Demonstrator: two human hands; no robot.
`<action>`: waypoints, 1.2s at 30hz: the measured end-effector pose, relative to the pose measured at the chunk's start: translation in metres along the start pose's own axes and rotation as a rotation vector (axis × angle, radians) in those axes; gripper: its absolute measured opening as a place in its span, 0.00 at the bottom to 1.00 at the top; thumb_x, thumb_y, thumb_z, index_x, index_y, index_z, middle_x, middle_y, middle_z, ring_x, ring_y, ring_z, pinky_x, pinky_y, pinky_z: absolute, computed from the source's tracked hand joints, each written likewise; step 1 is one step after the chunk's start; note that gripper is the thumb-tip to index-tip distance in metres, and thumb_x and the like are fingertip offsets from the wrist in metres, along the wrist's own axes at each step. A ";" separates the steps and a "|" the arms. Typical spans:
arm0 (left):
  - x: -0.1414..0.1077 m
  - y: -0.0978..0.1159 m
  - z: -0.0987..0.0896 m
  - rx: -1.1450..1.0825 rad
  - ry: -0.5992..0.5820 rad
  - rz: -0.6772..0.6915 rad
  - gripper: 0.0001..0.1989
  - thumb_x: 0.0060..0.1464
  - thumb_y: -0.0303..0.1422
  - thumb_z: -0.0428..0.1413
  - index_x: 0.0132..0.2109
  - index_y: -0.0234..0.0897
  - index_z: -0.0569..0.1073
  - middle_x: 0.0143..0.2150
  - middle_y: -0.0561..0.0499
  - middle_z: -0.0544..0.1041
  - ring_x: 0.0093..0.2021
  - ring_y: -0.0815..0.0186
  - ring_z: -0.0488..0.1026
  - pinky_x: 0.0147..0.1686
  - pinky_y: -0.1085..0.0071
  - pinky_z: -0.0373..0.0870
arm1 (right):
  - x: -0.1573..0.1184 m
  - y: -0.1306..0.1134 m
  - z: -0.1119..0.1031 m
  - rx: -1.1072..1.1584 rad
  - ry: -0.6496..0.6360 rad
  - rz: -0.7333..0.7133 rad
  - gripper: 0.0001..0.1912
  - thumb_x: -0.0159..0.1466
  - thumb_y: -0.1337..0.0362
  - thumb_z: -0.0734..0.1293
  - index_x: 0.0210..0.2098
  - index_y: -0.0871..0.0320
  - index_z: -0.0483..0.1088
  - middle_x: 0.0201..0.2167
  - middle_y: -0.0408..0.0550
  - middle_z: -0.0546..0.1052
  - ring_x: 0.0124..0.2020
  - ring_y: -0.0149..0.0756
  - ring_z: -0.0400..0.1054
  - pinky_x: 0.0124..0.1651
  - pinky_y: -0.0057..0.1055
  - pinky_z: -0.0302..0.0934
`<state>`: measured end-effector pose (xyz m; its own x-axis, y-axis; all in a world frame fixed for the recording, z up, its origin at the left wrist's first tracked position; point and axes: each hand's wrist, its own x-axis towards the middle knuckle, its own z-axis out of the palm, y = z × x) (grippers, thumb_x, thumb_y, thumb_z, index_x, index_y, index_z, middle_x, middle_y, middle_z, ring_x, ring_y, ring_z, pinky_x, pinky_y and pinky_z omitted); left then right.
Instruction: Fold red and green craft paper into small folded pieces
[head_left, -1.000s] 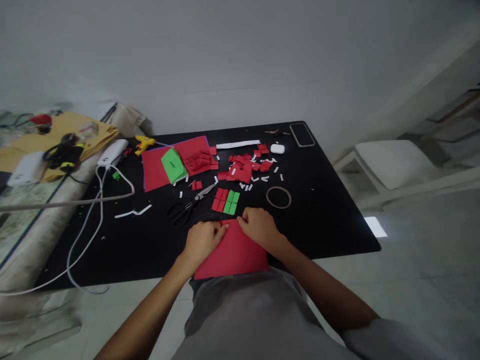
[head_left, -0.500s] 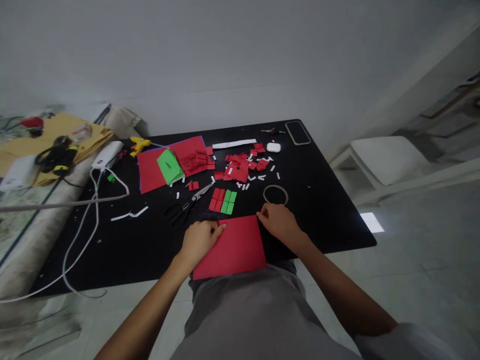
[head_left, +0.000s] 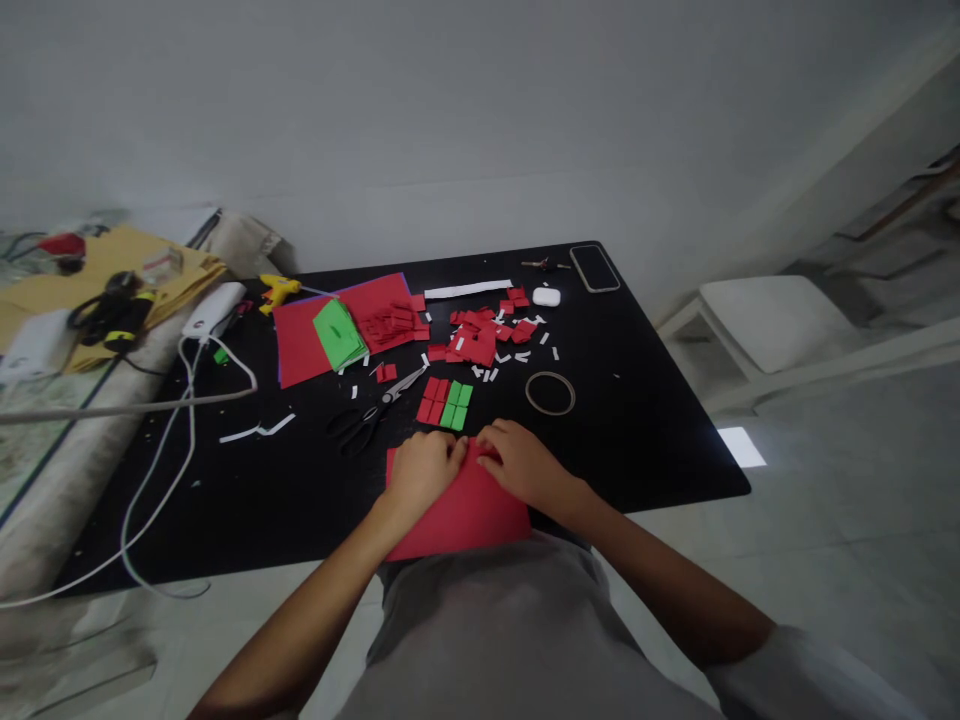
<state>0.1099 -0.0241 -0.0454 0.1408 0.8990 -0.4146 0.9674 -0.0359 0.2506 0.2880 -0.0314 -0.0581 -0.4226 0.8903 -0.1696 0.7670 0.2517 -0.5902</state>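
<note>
A red sheet (head_left: pixel 469 515) lies at the table's front edge, against the grey shirt. My left hand (head_left: pixel 426 467) rests on its upper part, fingers closed at the sheet's far edge. Beside it, my right hand (head_left: pixel 521 462) has its fingers closed on the same edge, close to my left fingertips. Just beyond the hands are a block of small folded red pieces (head_left: pixel 433 400) and a block of green ones (head_left: pixel 457 405). Black scissors (head_left: pixel 371 412) lie to the left, blades partly apart.
On the black table (head_left: pixel 637 430) are a pile of red pieces (head_left: pixel 476 340), white scraps, a ring (head_left: pixel 550 393), a phone (head_left: pixel 595 268), a white case (head_left: pixel 546 297), larger red sheets (head_left: pixel 300 345) with green paper (head_left: pixel 339 335), and a yellow glue gun (head_left: pixel 279 291). White cables (head_left: pixel 191 430) cross the left side.
My right hand has moved left along the sheet's far edge and is now near my left hand. My left hand has shifted slightly right and up.
</note>
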 end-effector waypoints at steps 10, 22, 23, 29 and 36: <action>-0.005 -0.066 -0.022 -0.069 -0.070 -0.137 0.25 0.71 0.46 0.45 0.33 0.40 0.79 0.32 0.45 0.84 0.35 0.57 0.81 0.35 0.67 0.66 | 0.002 0.003 -0.003 0.006 -0.053 0.000 0.08 0.68 0.73 0.68 0.46 0.60 0.74 0.44 0.51 0.77 0.48 0.40 0.71 0.53 0.35 0.63; -0.010 -0.044 -0.007 0.007 0.036 -0.092 0.25 0.71 0.46 0.45 0.41 0.40 0.83 0.41 0.39 0.85 0.45 0.49 0.82 0.39 0.64 0.67 | 0.000 -0.019 0.018 -0.219 -0.082 -0.117 0.27 0.70 0.73 0.61 0.67 0.55 0.69 0.50 0.55 0.73 0.50 0.44 0.67 0.51 0.37 0.63; -0.010 -0.043 -0.005 0.010 0.036 -0.086 0.25 0.71 0.46 0.44 0.42 0.40 0.83 0.42 0.39 0.85 0.45 0.49 0.82 0.39 0.64 0.67 | 0.000 -0.019 0.019 -0.226 -0.078 -0.115 0.26 0.70 0.73 0.61 0.66 0.56 0.70 0.50 0.56 0.73 0.50 0.44 0.67 0.51 0.37 0.63; -0.008 -0.047 -0.005 0.024 0.017 -0.077 0.25 0.71 0.47 0.45 0.41 0.40 0.83 0.40 0.40 0.85 0.44 0.50 0.82 0.37 0.65 0.65 | -0.006 -0.011 0.022 -0.188 -0.007 -0.046 0.25 0.69 0.71 0.63 0.64 0.57 0.73 0.48 0.55 0.74 0.49 0.44 0.67 0.54 0.38 0.63; -0.009 -0.046 -0.007 0.030 0.005 -0.071 0.26 0.72 0.47 0.43 0.41 0.39 0.82 0.40 0.40 0.85 0.43 0.51 0.82 0.38 0.65 0.66 | -0.018 0.000 0.021 -0.190 0.060 -0.032 0.26 0.68 0.72 0.62 0.64 0.59 0.72 0.46 0.56 0.76 0.47 0.45 0.68 0.54 0.40 0.64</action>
<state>0.0624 -0.0274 -0.0475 0.0710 0.9022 -0.4255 0.9809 0.0144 0.1942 0.2861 -0.0554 -0.0715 -0.4231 0.9003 -0.1020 0.8334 0.3426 -0.4336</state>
